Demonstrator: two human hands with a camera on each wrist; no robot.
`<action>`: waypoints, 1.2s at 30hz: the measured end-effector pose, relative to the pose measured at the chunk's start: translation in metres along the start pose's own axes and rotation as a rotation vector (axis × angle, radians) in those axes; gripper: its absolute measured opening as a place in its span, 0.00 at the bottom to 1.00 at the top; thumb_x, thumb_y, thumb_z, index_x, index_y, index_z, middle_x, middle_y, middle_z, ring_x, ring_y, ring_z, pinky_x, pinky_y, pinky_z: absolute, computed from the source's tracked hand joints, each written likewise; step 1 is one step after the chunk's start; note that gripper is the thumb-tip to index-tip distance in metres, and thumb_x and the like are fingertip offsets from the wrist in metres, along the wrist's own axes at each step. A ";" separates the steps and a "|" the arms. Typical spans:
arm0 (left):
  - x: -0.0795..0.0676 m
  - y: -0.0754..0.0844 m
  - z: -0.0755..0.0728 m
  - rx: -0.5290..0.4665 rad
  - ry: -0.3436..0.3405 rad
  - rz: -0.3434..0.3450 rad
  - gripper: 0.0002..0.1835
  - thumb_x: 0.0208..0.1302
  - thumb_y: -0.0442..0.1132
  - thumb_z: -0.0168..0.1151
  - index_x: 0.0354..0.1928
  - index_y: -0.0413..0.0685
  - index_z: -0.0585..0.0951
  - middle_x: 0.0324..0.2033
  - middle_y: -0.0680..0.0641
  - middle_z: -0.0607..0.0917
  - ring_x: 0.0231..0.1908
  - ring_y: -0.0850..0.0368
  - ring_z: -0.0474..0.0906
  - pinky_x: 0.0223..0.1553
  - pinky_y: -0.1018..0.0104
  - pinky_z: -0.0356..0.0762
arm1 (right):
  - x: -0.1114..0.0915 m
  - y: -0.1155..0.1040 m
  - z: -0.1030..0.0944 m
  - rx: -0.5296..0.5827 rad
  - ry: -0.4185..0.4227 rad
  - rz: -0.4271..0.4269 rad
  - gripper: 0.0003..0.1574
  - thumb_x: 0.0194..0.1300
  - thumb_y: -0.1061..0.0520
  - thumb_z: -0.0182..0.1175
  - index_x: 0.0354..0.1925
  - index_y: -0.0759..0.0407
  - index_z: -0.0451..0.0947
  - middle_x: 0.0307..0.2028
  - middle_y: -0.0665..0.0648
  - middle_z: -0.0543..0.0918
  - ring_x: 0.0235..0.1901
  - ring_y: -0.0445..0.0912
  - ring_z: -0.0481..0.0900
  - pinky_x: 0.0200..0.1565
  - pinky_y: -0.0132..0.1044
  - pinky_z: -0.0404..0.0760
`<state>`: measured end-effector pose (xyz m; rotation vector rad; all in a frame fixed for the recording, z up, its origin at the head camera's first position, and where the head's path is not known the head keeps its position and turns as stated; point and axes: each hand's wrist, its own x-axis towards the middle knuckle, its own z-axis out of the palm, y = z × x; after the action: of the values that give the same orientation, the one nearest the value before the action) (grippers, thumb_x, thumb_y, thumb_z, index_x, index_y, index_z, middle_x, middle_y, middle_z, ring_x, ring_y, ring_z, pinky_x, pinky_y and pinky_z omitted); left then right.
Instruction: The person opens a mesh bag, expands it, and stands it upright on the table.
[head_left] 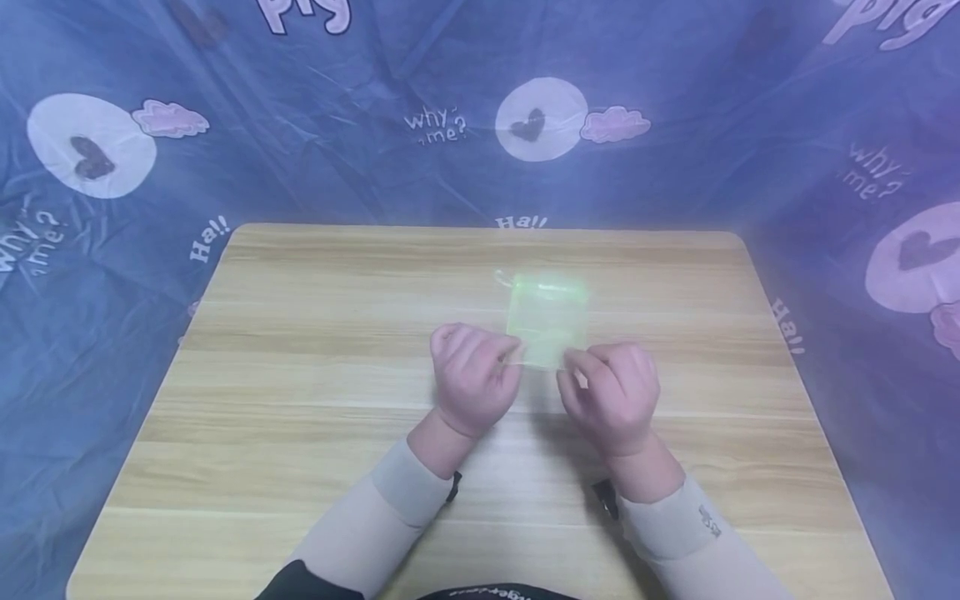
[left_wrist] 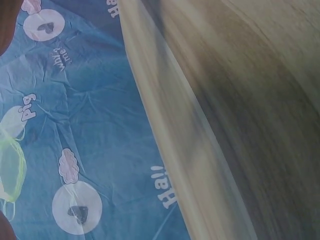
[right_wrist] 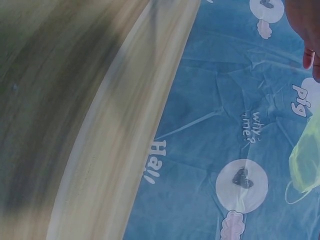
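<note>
A small, sheer yellow-green drawstring pouch (head_left: 549, 321) is stretched flat between both hands above the table. My left hand (head_left: 476, 379) pinches its near left corner between thumb and fingers. On the opposite side my right hand (head_left: 615, 396) pinches the near right corner. A pale cord loop (head_left: 503, 278) sticks out at the pouch's far left corner. Part of the pouch (left_wrist: 11, 167) shows at the left edge of the left wrist view. In the right wrist view the pouch (right_wrist: 306, 157) hangs at the right edge, with a thin loop (right_wrist: 294, 196) below it.
A wood-grain table (head_left: 300, 333) with rounded corners lies under the hands. Blue printed cloth (head_left: 337, 150) with white circles, pink clouds and lettering hangs behind it and along both sides. Light sleeves (head_left: 375, 517) cover the forearms.
</note>
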<state>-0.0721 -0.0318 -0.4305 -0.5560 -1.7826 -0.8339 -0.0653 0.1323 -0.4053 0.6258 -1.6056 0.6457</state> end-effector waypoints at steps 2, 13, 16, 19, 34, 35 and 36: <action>0.000 0.000 0.000 -0.005 0.003 0.005 0.05 0.53 0.30 0.64 0.30 0.47 0.85 0.21 0.52 0.83 0.22 0.55 0.75 0.42 0.50 0.73 | -0.002 0.001 -0.001 0.000 -0.006 0.001 0.05 0.48 0.67 0.59 0.27 0.65 0.81 0.19 0.58 0.76 0.16 0.54 0.66 0.17 0.45 0.60; -0.006 -0.002 -0.001 -0.066 -0.030 -0.020 0.05 0.55 0.36 0.63 0.29 0.45 0.76 0.20 0.52 0.77 0.20 0.55 0.72 0.41 0.49 0.74 | -0.005 0.001 -0.008 0.001 -0.060 0.011 0.10 0.47 0.71 0.53 0.28 0.65 0.80 0.16 0.56 0.72 0.14 0.51 0.61 0.17 0.44 0.56; -0.007 -0.002 -0.002 -0.088 -0.071 -0.028 0.08 0.51 0.40 0.62 0.32 0.45 0.77 0.22 0.51 0.79 0.22 0.56 0.74 0.41 0.48 0.75 | -0.004 0.001 -0.008 0.015 -0.038 -0.006 0.11 0.46 0.72 0.53 0.28 0.65 0.80 0.16 0.56 0.70 0.13 0.51 0.60 0.17 0.44 0.56; -0.008 -0.002 -0.003 -0.100 -0.063 -0.017 0.06 0.54 0.38 0.64 0.32 0.45 0.79 0.24 0.50 0.83 0.24 0.55 0.77 0.42 0.45 0.76 | -0.004 0.002 -0.009 0.031 -0.019 -0.013 0.06 0.49 0.70 0.55 0.27 0.64 0.78 0.16 0.55 0.70 0.13 0.51 0.60 0.17 0.43 0.56; -0.009 -0.001 -0.002 -0.163 -0.059 -0.064 0.05 0.58 0.36 0.64 0.34 0.42 0.79 0.24 0.48 0.84 0.24 0.53 0.79 0.44 0.43 0.76 | -0.015 0.006 -0.010 0.249 -0.078 0.208 0.15 0.58 0.62 0.60 0.37 0.78 0.76 0.22 0.63 0.79 0.16 0.53 0.74 0.19 0.40 0.77; -0.010 -0.001 -0.002 -0.181 -0.082 -0.086 0.07 0.56 0.36 0.64 0.35 0.41 0.79 0.25 0.47 0.83 0.24 0.53 0.79 0.45 0.43 0.76 | -0.016 0.005 -0.010 0.261 -0.077 0.217 0.16 0.58 0.64 0.60 0.38 0.79 0.75 0.23 0.64 0.79 0.17 0.53 0.74 0.21 0.39 0.77; -0.010 0.000 -0.002 -0.198 -0.103 -0.108 0.09 0.53 0.36 0.63 0.37 0.41 0.79 0.25 0.47 0.83 0.25 0.52 0.80 0.45 0.42 0.77 | -0.017 0.005 -0.010 0.268 -0.073 0.230 0.16 0.58 0.64 0.60 0.39 0.79 0.74 0.24 0.65 0.79 0.17 0.53 0.73 0.22 0.38 0.76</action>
<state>-0.0672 -0.0336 -0.4398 -0.6453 -1.8476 -1.0810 -0.0604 0.1436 -0.4210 0.6703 -1.6875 1.0310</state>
